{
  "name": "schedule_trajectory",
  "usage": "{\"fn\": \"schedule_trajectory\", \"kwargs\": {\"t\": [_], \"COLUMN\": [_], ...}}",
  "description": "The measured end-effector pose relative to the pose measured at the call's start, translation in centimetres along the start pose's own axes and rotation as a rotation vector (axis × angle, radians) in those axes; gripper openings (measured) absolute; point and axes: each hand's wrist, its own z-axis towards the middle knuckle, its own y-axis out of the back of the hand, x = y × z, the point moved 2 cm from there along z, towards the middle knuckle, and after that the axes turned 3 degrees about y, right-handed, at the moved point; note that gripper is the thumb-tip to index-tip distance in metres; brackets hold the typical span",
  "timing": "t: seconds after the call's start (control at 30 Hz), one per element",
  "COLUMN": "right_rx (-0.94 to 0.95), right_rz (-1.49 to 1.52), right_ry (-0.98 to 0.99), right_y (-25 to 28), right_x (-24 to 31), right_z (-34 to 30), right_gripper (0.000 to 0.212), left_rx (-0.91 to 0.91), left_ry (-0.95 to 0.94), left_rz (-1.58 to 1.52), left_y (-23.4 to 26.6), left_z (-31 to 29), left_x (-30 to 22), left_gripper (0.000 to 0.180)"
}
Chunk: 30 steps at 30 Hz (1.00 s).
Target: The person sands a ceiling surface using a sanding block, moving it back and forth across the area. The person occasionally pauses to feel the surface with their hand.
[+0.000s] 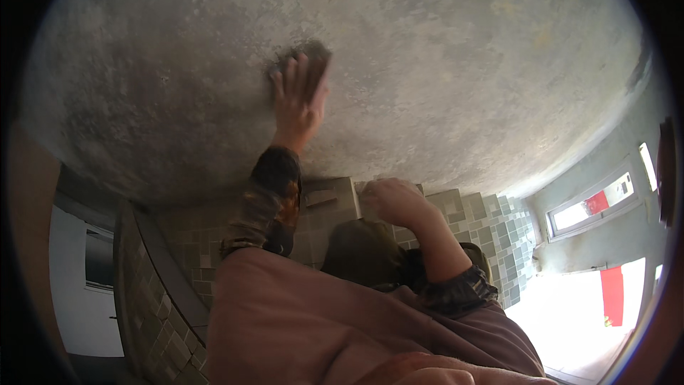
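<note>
Holds a dark block (320,75) against the mottled grey wall (442,64) with the left hand (298,103), fingers stretched beside it. Bends the right hand (393,201) loosely lower down, blurred; cannot tell whether empty. Could drop the block or scrape fingertips through a loose grip on rough patches. Below, tiled floor (491,232); at right, bright doorway (566,317) and window (595,203).

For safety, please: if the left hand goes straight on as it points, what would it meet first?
The left hand points up along the grey wall; past the dark object at its fingers, the way looks free, though depth is unclear.
</note>
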Motion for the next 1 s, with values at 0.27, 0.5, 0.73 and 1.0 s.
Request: {"fn": "schedule_trajectory", "kwargs": {"t": [0.27, 0.5, 0.73, 1.0], "right_rx": [0.043, 0.117, 0.175, 0.145], "right_rz": [-0.006, -0.008, -0.056, -0.036], "right_ry": [0.023, -0.037, -0.067, -0.059], "right_y": [0.1, -0.2, 0.4, -0.2], "right_x": [0.9, 1.1, 1.6, 2.1], "right_z": [0.4, 0.6, 1.0, 1.2], "right_gripper": [0.03, 0.032, 0.032, 0.032], "left_rx": [0.211, 0.1, -0.072, 0.147], "left_ry": [0.069, 0.147, 0.429, 0.523], "left_rz": [0.043, -0.054, -0.012, -0.214], "left_y": [0.7, 0.2, 3.7, 2.5], "left_z": [-4.8, -8.3, -0.7, -8.7], "left_x": [-1.4, 0.7, 4.4, 0.7], "left_gripper": [0.061, 0.07, 0.074, 0.07]}}
